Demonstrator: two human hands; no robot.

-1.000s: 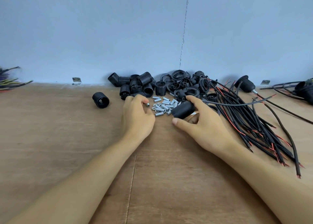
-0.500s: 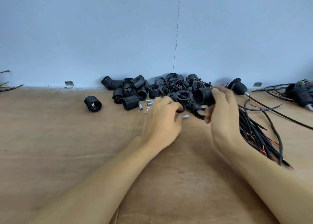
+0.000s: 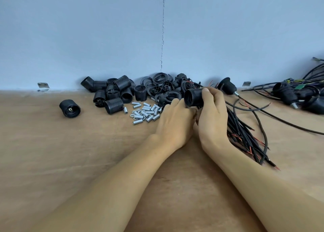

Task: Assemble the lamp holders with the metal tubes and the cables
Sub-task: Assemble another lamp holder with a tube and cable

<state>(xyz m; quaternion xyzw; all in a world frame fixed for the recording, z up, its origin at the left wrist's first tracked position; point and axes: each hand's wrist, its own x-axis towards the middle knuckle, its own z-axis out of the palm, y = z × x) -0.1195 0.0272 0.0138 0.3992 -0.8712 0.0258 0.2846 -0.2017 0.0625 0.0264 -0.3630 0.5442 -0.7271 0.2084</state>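
A wooden table [image 3: 70,161] set against a pale blue wall [image 3: 87,39] serves as a workbench, its stock laid along the far edge within reach of both arms. A bundle of black cables [image 3: 245,132], red cores showing at the cut ends, fans out on the right. A heap of black lamp holders [image 3: 119,93] sits left of centre against the wall. What appear to be wired holders [image 3: 289,95] lie at far right, apart from the raw parts. At centre the person's right hand [image 3: 213,116] wraps thumb and fingers around one threaded lamp holder [image 3: 193,97]. It is lifted off the table with its open mouth turned left, probably to present it to the left hand [image 3: 175,123]. That hand presses close beneath it, fingers curled under and hidden; whether they pinch anything cannot be told. The small metal tubes [image 3: 145,113] lie scattered just left of the hands.
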